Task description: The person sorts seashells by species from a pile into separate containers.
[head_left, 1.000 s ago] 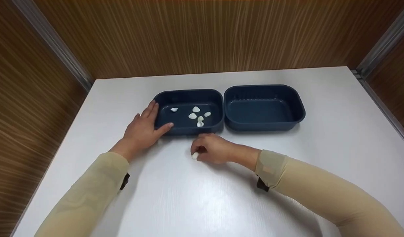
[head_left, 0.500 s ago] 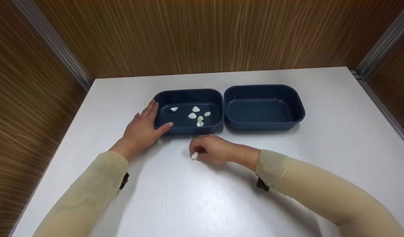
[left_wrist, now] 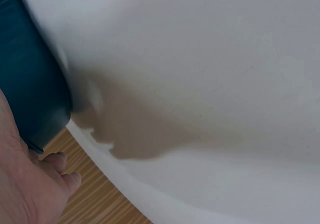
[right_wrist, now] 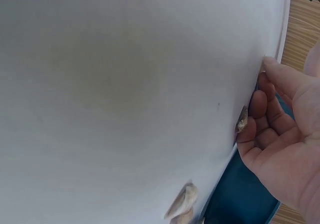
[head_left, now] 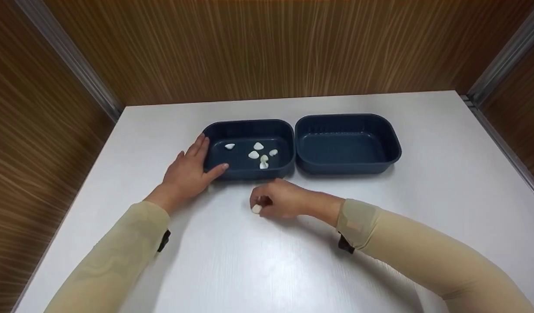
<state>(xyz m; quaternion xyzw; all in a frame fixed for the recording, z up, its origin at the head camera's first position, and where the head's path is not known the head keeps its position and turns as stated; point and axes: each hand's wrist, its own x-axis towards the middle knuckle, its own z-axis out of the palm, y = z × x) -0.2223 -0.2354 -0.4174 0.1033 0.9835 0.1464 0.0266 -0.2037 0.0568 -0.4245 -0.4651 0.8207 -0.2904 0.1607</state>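
Fingers and thumb of my left hand (head_left: 184,174) lie spread around the near left corner of the left navy bin (head_left: 232,174), the fingers nearly straight along its side. Several white shells (head_left: 253,154) rest inside that bin. Just in front of it, over the white table, my right hand (head_left: 282,198) pinches one white shell (head_left: 257,209) between thumb and curled fingers. In the right wrist view, a shell (right_wrist: 242,120) shows against the curled fingers of that hand (right_wrist: 285,129). The left wrist view has my left hand (left_wrist: 30,184) beside the bin (left_wrist: 35,79).
A second navy bin (head_left: 345,167), with nothing visible in it, stands close against the right side of the first. Wood-grain panels (head_left: 267,52) rise behind and beside the white table (head_left: 232,269). More pale shells (right_wrist: 184,201) appear low in the right wrist view.
The pinched shell has turned slightly in my right fingers, with small finger movements. My left hand has stayed against the left bin, and both bins remain in place.
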